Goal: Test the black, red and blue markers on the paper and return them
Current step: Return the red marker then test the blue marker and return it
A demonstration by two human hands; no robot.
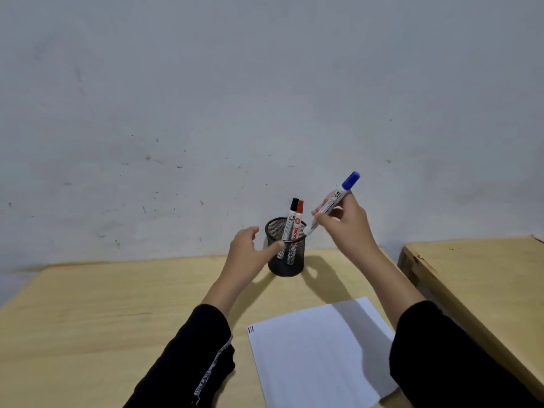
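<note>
Head view: right hand [348, 228] pinches the blue marker [332, 203] at the mesh cup's [285, 254] 2 o'clock rim; left hand [250, 245], fingers spread wide, touches its 9 o'clock wall.

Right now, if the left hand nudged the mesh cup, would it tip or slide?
The mesh cup looks light, being open wire, so it would probably slide on the smooth table. It may tip, since the black marker and red marker stand tall above its rim.

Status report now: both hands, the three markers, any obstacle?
Right hand holds capped blue marker over black mesh cup. Left hand open beside cup. Black marker, red marker inside. No obstacle.
</note>
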